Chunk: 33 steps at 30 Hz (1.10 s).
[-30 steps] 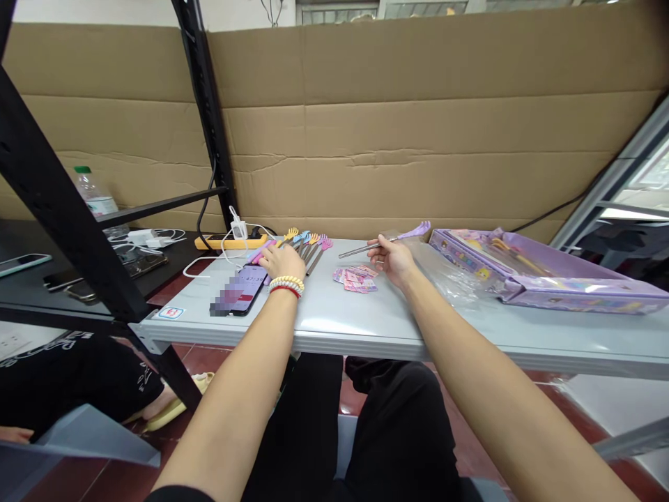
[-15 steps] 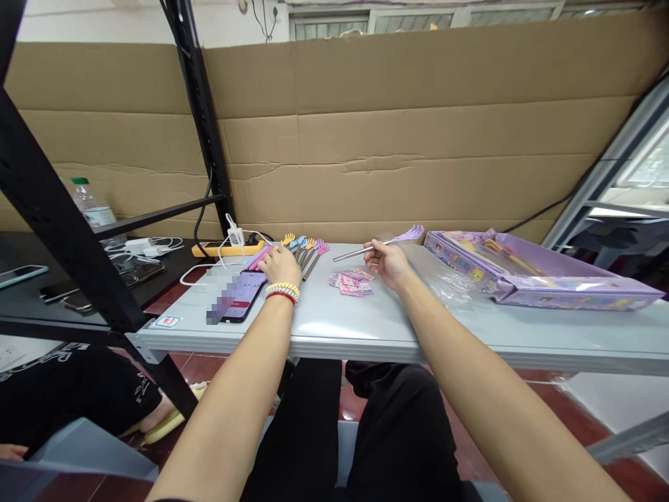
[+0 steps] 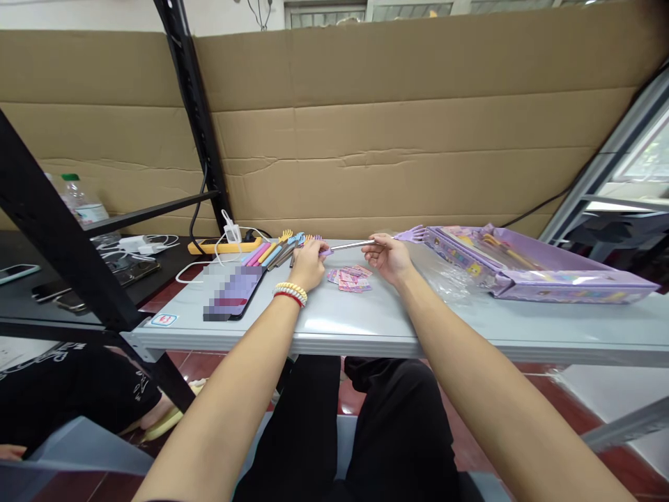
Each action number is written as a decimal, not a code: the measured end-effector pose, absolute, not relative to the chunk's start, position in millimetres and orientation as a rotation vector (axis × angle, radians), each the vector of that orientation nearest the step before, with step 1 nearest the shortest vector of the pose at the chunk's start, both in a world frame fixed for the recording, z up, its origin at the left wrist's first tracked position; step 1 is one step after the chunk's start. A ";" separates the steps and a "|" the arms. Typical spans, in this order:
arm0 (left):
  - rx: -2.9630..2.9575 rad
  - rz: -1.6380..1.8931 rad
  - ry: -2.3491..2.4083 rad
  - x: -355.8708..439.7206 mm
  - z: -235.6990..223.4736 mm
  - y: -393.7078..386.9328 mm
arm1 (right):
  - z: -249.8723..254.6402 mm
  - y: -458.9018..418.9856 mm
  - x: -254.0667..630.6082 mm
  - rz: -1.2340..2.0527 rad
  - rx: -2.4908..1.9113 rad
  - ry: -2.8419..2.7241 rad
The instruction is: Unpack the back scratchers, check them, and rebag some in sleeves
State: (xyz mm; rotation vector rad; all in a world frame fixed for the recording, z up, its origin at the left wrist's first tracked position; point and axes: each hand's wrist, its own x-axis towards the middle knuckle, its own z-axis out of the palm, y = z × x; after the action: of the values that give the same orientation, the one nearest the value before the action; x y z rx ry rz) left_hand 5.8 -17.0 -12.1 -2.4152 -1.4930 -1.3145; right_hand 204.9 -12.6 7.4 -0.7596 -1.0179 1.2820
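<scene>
My right hand [image 3: 389,259] pinches the metal rod of a back scratcher [image 3: 411,235] with a purple claw, which points right toward the box. My left hand [image 3: 309,265] is closed on a purple handle sleeve [image 3: 327,252] at the rod's left end. The sleeve and rod meet or nearly meet; how far one sits inside the other I cannot tell. Left of that hand lie coloured handle sleeves [image 3: 257,254] and several back scratchers [image 3: 286,240] with yellow, blue and other claws, partly hidden by the hand. Small pink printed cards [image 3: 349,279] are scattered between my hands.
A phone [image 3: 236,293] lies at the left on the grey table [image 3: 366,328]. Behind it are a yellow power strip [image 3: 222,247] and white cables. At the right stand a purple display box [image 3: 548,279] and clear plastic wrap [image 3: 449,275]. A black shelf post [image 3: 196,104] rises at left.
My left hand has moved right from the sleeves, bringing a purple sleeve to the rod's end. My right hand still holds the back scratcher. The view has shifted slightly.
</scene>
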 end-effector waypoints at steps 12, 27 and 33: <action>-2.531 -1.573 -1.300 4.4 -14.3 -13.2 | 9.4 -11.7 207.2 1.271 -0.829 -0.887; -2.687 -1.622 -1.370 9.4 -14.2 -20.9 | 4.6 -13.9 206.9 1.351 -0.688 -1.127; -2.519 -1.563 -1.309 7.4 -15.1 -16.2 | 6.6 -13.1 211.9 1.266 -0.630 -1.166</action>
State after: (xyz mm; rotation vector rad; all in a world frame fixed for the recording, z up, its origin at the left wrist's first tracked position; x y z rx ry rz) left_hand 7.4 -16.2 -15.1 -2.5186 -1.3088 -1.5633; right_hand 211.9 -13.1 6.6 -0.6299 -1.1659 1.2662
